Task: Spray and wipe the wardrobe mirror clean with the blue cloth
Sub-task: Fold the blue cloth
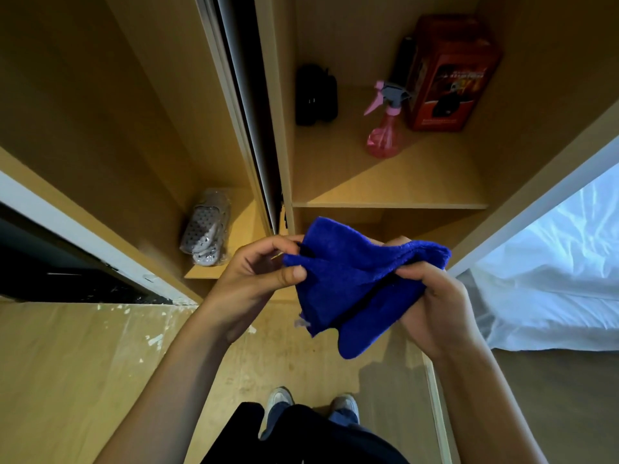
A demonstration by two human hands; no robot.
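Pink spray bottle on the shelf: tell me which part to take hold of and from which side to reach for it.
Take the pink spray bottle by its narrow neck just under the grey trigger head, coming from the open front of the shelf. It stands upright, the nozzle points left, and the red box crowds its back right. Both hands now hold the blue cloth, so one grip must be freed first.

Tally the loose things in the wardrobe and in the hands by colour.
Blue: 1, cloth, held by left hand and right hand
Pink: 1, spray bottle
Red: 1, box
Black: 1, case
Grey: 1, slippers
Total: 5
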